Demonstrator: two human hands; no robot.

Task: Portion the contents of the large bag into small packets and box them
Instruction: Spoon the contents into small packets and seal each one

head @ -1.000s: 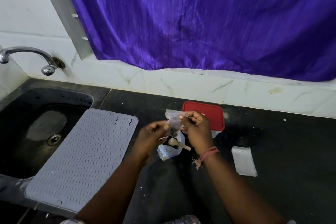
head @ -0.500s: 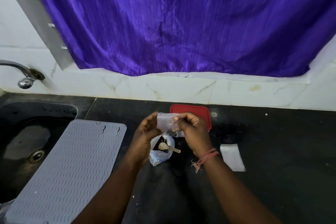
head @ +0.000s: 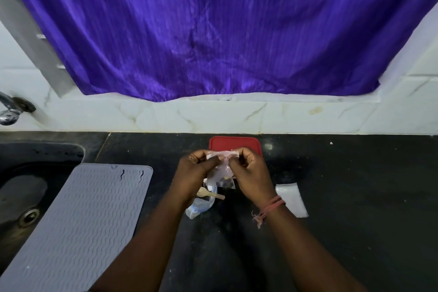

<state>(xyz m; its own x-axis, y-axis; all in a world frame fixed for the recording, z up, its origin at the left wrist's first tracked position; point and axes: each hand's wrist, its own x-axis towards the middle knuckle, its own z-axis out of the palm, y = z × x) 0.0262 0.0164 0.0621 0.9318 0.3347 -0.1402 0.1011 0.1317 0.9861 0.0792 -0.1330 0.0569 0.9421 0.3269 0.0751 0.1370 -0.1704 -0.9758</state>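
At the middle of the black counter (head: 355, 197), a small packet (head: 221, 173) is held up between both hands, just in front of the red-lidded box (head: 237, 146). Its top edge is pinched by the left hand (head: 194, 173) at the left end and by the right hand (head: 251, 175) at the right end, the two hands close together. The strip is probably being pressed shut, so the grip is kept along the mouth and the packet hangs upright; in this way the few dark pieces stay at its bottom. Whether the seal is already closed cannot be told.

Below the hands, at about 6 o'clock from the packet, the large bag (head: 201, 206) is seen lying on the counter with its mouth open, and a small wooden spoon (head: 209, 194) is rested across it, likely kept ready for the next portion. At 3 o'clock from the bag, an empty packet (head: 291, 199) is laid flat, near the right wrist. The box is closed at 12 o'clock, so the lid must be opened before the packet is put in. A grey mat (head: 83, 220) is laid at 9 o'clock, partly over the sink (head: 21, 182).
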